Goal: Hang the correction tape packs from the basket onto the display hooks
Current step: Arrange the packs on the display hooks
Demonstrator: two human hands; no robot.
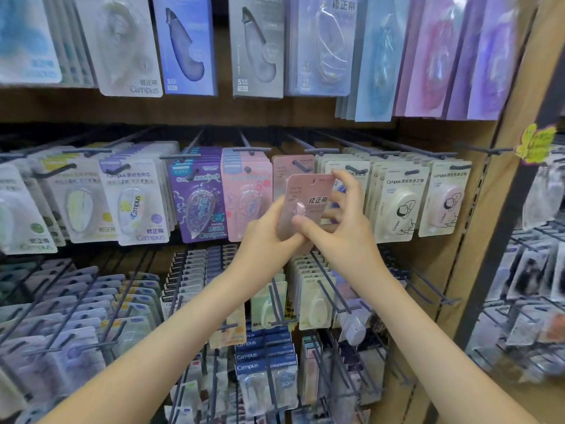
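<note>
Head view: one pink correction tape pack (308, 198), slightly tilted, is held up mid-scene just in front of the middle row of display hooks (301, 166), overlapping a hung pink pack (289, 171) on the far side. Left hand (269, 237): grips the pack's lower left edge, fingers curled behind the card. Right hand (339, 231): thumb pressed on the front near the blister, fingers spread behind the right edge, forefinger raised by the top right corner.

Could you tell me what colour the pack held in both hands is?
Pale pink pack, seen in the head view.
</note>
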